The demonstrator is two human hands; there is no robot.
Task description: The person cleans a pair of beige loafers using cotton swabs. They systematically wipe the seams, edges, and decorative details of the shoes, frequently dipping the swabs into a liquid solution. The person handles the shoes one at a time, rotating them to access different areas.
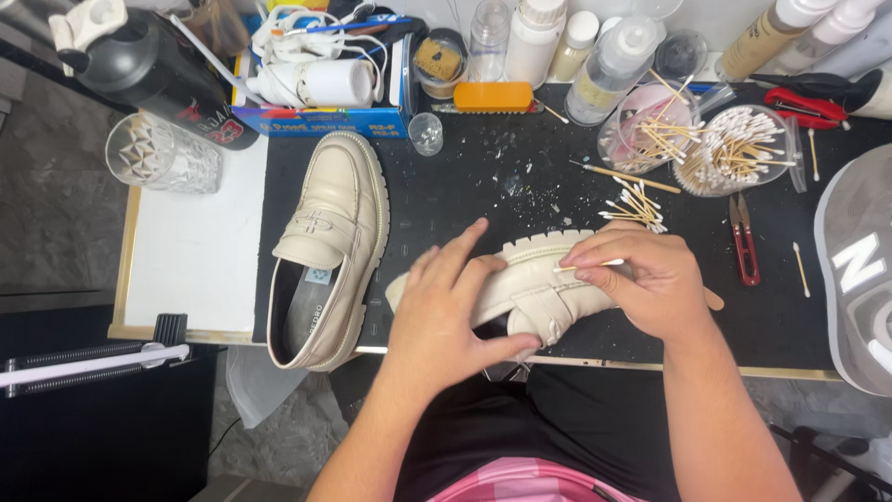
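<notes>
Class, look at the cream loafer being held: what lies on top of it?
On the held loafer rest the left hand and the right hand, which pinches a cotton swab. The shoe's opening and heel are covered by the hands.

Single head cam on me, looked straight down at the desk (446, 200) from close, my lap at frame bottom.

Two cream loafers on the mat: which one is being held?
The loafer tipped on its side, gripped by the left hand; the other loafer stands untouched.
</notes>
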